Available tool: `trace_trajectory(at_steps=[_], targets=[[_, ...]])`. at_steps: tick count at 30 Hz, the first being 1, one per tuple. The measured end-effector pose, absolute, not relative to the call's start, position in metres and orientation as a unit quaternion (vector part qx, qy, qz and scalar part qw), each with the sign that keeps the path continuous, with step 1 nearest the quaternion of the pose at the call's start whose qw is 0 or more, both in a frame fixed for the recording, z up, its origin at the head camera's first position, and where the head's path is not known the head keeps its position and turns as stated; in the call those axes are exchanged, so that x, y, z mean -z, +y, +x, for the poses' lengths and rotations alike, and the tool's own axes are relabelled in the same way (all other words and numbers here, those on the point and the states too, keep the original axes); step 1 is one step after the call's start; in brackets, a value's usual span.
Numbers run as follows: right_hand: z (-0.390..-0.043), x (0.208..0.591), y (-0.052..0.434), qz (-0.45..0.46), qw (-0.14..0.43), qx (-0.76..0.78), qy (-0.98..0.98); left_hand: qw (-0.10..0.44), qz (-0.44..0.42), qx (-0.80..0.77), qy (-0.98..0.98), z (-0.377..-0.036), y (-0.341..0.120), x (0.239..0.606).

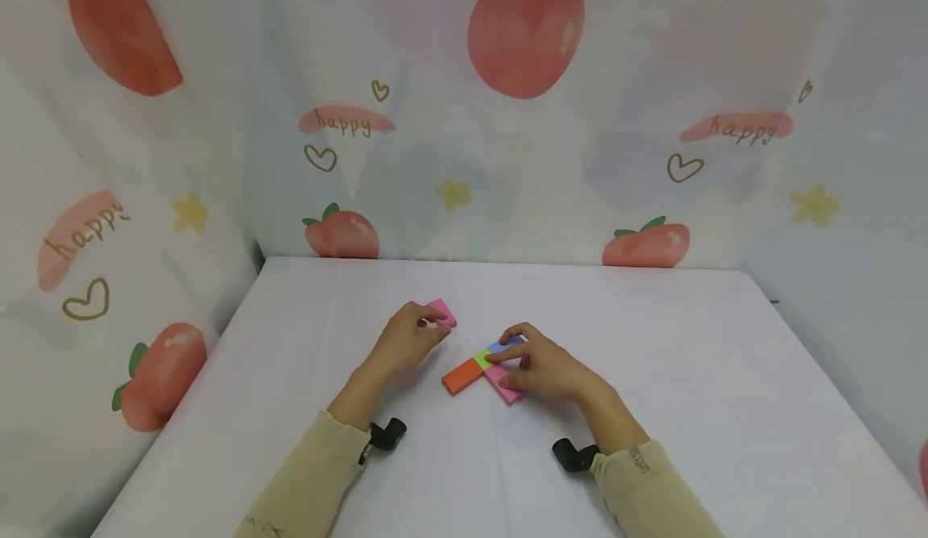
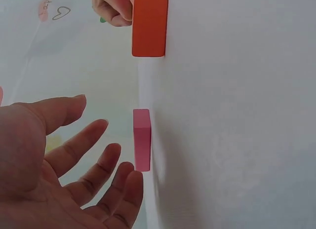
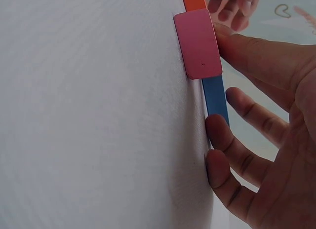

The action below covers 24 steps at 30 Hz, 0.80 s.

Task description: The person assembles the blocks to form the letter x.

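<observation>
A pink block [image 1: 443, 312] lies flat on the table at the back, by the fingertips of my left hand [image 1: 408, 338]. In the left wrist view, the fingers of that hand are spread and relaxed, with the pink block [image 2: 142, 140] just beyond their tips. My right hand [image 1: 547, 365] rests over a group of joined blocks: an orange one [image 1: 462, 377], a small green one [image 1: 482, 359], a blue one [image 1: 496, 347] and a second pink one [image 1: 503, 385]. Its thumb touches this pink block [image 3: 199, 44], while the index fingertip is at the green block. Other fingers lie along the blue block [image 3: 216, 100].
A white cloth covers the table [image 1: 652, 345]. Behind and to the left hangs a curtain [image 1: 435, 55] printed with fruit, hearts and the word happy. Black wrist mounts [image 1: 388, 433] sit at both sleeves.
</observation>
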State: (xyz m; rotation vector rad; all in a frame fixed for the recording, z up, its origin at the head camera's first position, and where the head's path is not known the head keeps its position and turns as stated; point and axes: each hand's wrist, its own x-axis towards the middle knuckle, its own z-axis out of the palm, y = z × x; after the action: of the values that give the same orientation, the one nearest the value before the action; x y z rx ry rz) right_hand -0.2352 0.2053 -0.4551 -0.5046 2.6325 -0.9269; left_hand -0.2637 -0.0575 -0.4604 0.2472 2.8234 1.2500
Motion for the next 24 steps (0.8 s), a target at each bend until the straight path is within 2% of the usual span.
trace_trajectory(at_steps=[10, 24], targets=[[-0.235, 0.455, 0.206, -0.187, 0.149, 0.322, 0.916, 0.004, 0.099, -0.417, 0.903, -0.279, -0.06, 0.468], [-0.238, 0.456, 0.206, -0.176, 0.161, 0.335, 0.912, 0.025, 0.077, -0.398, 0.914, -0.295, -0.064, 0.481]])
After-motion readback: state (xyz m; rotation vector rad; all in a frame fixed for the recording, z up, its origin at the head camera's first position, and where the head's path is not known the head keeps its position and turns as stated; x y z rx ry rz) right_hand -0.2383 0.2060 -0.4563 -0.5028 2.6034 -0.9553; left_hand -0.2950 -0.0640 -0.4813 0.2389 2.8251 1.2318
